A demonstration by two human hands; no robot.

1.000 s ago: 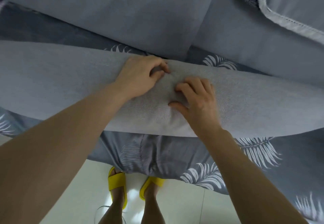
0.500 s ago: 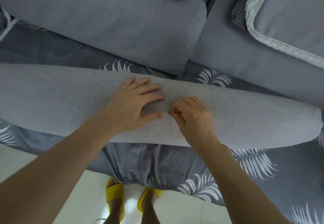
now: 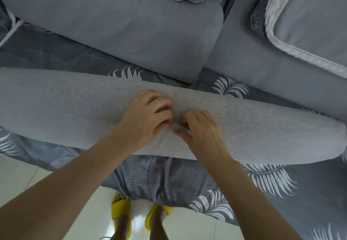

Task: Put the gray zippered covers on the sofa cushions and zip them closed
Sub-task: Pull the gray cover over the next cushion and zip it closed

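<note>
Head view looked down on a sofa seat draped in a dark gray leaf-print sheet [image 3: 300,192], which filled the frame from 9 to 5 o'clock and hung over the front edge. Behind it, at 11 and 2 o'clock, leaned two plain gray fabric back cushions [image 3: 112,23], side by side with a dark gap between them. A long sofa cushion [image 3: 65,108] inside a light gray woven cover [image 3: 272,132] lay across the sheet, its long axis running from 9 o'clock to just below 3. Its rounded right end pointed toward 3 o'clock, and its left end ran out of frame. Pale glossy floor tiles [image 3: 18,174] showed at 7 o'clock. White lace-trimmed gray pads [image 3: 309,14] sat atop the back cushions at 1 o'clock. At centre, the left hand [image 3: 144,119] and right hand [image 3: 204,134] met almost fingertip to fingertip on the cover, both with fingers curled and pinching its fabric. Whether a zipper lay there could not be told. Yellow slide sandals [image 3: 120,213] stood at 6 o'clock.
</note>
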